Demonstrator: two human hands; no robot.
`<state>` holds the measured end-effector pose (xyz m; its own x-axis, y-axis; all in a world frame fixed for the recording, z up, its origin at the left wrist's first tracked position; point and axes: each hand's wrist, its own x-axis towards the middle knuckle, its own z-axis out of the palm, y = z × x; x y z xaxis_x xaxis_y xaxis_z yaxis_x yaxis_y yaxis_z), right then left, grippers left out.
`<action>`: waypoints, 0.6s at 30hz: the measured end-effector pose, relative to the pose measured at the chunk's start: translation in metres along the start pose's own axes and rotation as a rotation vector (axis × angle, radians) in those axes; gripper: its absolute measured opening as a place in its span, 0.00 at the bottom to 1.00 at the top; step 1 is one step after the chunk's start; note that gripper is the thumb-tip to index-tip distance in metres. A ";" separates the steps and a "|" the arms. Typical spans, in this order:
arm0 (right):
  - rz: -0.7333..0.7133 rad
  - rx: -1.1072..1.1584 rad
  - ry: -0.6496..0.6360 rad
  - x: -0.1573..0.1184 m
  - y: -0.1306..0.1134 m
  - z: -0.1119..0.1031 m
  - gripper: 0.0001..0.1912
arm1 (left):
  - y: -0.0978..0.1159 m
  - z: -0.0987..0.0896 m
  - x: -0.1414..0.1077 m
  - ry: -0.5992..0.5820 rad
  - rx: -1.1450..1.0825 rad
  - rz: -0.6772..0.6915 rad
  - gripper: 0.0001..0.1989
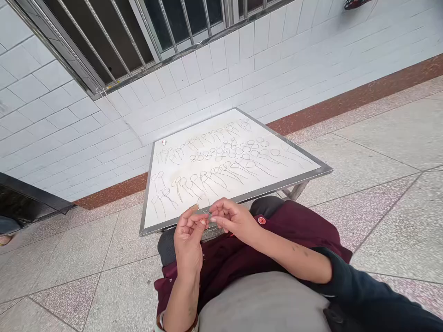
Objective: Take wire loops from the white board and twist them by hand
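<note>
My left hand (189, 240) and my right hand (237, 222) meet above the near edge of a low white table. Both have their fingertips pinched on a thin wire loop (204, 199), whose round part sticks up past the fingers. Its ends are mostly hidden between the fingertips. A small tan patch shows by my left index finger; I cannot make out what it is. Several rows of thin bent wires (221, 173) lie on the table beyond my hands, many with a round loop and two long legs. A middle row (230, 150) has small rounded loops.
The white tabletop (204, 133) has a grey metal rim and stands against a tiled wall (194, 92). A small white object (164, 142) sits at its far left corner. Window bars (166, 27) are above. A person's foot (5, 240) shows at the far left.
</note>
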<state>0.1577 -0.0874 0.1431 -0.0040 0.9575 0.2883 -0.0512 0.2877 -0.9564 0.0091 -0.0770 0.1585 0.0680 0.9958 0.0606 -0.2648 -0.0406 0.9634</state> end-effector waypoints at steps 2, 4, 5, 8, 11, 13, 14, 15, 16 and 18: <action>0.039 0.066 -0.027 0.000 -0.003 0.000 0.11 | -0.001 0.001 -0.003 -0.022 -0.001 0.002 0.21; 0.049 0.107 -0.030 0.000 0.000 -0.001 0.11 | -0.003 0.001 -0.004 -0.038 -0.012 -0.008 0.21; 0.054 0.124 -0.031 0.000 0.002 -0.001 0.12 | -0.004 0.001 -0.003 -0.044 -0.011 -0.012 0.21; 0.074 0.140 -0.042 0.002 0.014 -0.001 0.12 | -0.010 -0.002 0.003 -0.053 -0.012 -0.013 0.20; 0.080 0.112 -0.073 0.003 0.026 -0.002 0.11 | -0.017 -0.005 0.009 -0.040 -0.008 -0.018 0.19; 0.073 0.079 -0.092 0.004 0.032 -0.003 0.09 | -0.022 -0.006 0.013 -0.028 0.016 -0.024 0.19; 0.068 0.063 -0.096 0.005 0.034 -0.003 0.09 | -0.024 -0.007 0.014 -0.022 0.032 -0.027 0.19; 0.063 0.045 -0.098 0.005 0.036 -0.003 0.08 | -0.026 -0.007 0.015 -0.015 0.048 -0.030 0.19; 0.056 0.026 -0.099 0.006 0.037 -0.003 0.08 | -0.027 -0.008 0.016 -0.007 0.064 -0.033 0.20; 0.047 -0.012 -0.101 0.007 0.039 -0.003 0.07 | -0.028 -0.009 0.018 0.007 0.087 -0.036 0.20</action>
<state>0.1583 -0.0691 0.1075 -0.1071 0.9635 0.2454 -0.0365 0.2429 -0.9694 0.0096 -0.0577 0.1301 0.0695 0.9973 0.0237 -0.1778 -0.0110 0.9840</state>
